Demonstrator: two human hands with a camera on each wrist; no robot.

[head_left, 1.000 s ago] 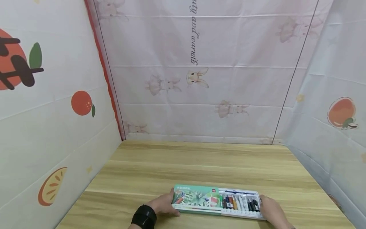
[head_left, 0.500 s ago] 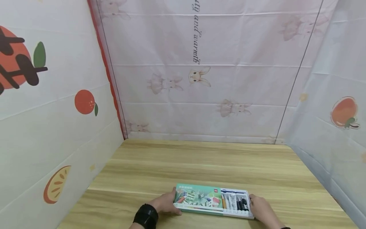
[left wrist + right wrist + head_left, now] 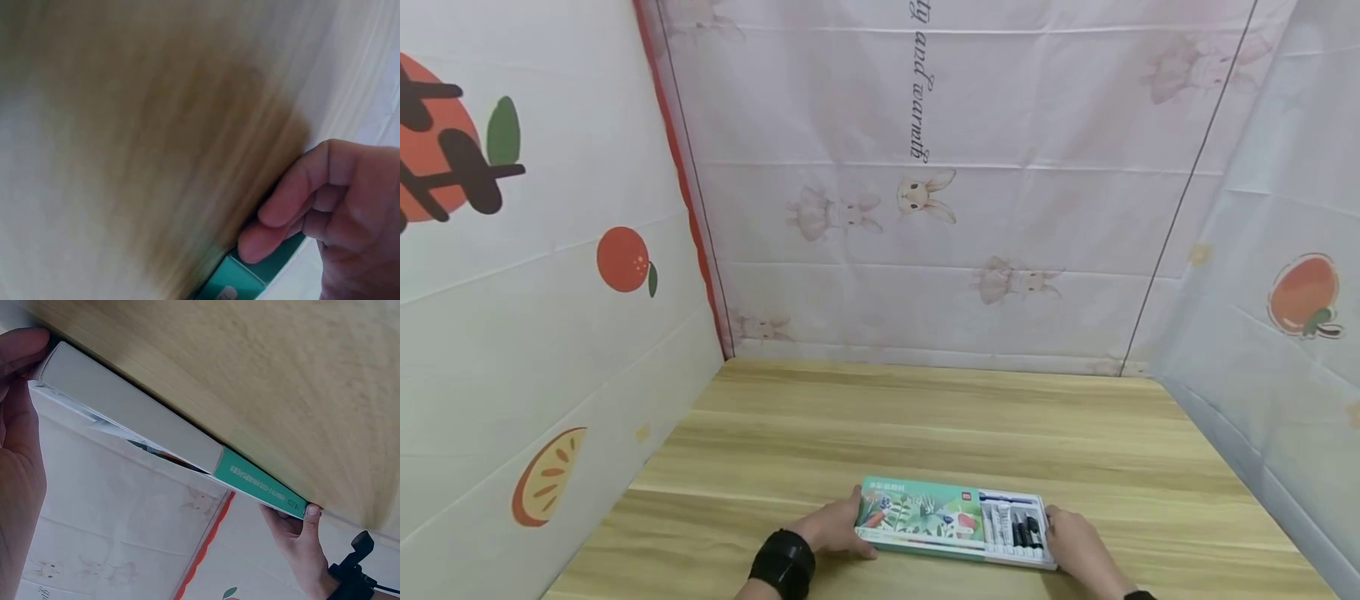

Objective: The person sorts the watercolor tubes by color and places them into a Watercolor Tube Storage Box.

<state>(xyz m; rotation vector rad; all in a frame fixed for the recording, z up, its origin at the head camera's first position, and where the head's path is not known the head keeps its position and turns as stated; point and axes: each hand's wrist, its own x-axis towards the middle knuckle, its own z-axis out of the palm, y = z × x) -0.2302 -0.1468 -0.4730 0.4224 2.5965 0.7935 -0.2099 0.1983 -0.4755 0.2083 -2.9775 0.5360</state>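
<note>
A green printed box sleeve (image 3: 917, 512) lies near the front of the table with a white inner tray (image 3: 1022, 561) sticking out of its right end. In the exposed part are white and black-labelled paint tubes (image 3: 1003, 527) and a slim blue-handled brush (image 3: 1009, 498). My left hand (image 3: 835, 527) grips the sleeve's left end, thumb along the front side. At the tray's right end, my right hand (image 3: 1075, 542) holds the short wall between thumb and fingers. The right wrist view shows the tray's long white side (image 3: 131, 406) running into the sleeve.
Wood-grain table (image 3: 880, 425) spreads behind the box. A printed cloth backdrop (image 3: 850, 300) closes off the far edge, with fruit-patterned sheets on the left (image 3: 565, 350) and right (image 3: 1240, 275). A black band (image 3: 784, 562) circles the left wrist.
The right hand has moved left, and the tray has slid farther into the sleeve, so fewer tubes show. The left hand has kept its hold on the sleeve.
</note>
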